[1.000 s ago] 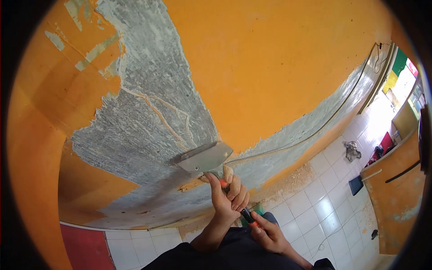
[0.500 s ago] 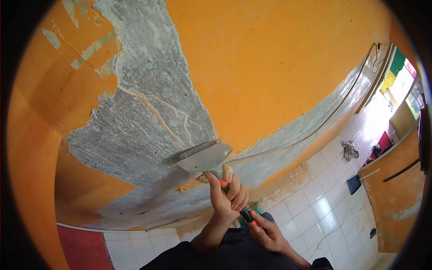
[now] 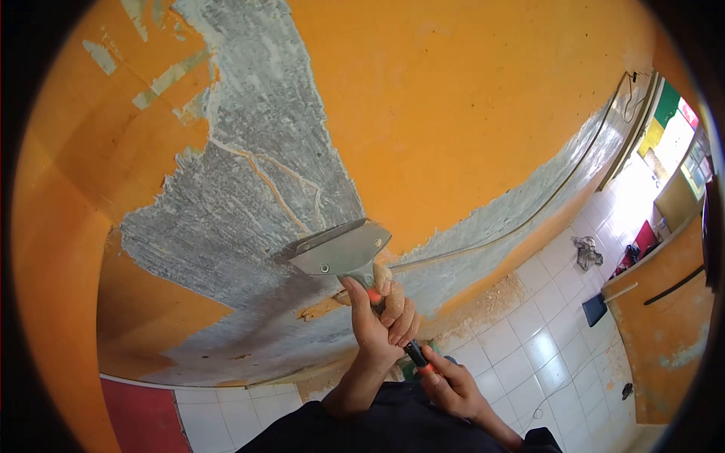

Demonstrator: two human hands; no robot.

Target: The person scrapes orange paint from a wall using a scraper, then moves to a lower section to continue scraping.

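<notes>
Scraper [image 3: 340,253] blade on wall [image 3: 226,211], left hand [image 3: 381,321] and right hand [image 3: 453,389] clenched around it; centre stripped grey, orange paint [image 3: 468,98] upper right unscraped.

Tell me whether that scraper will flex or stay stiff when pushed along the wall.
Probably stiff: the scraper has a broad metal blade bolted to its handle. Likely no slipping, since left hand and right hand both grip it.

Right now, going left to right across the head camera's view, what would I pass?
Red panel → scraper → right hand → crumpled cloth on the floor tiles → orange door.
</notes>
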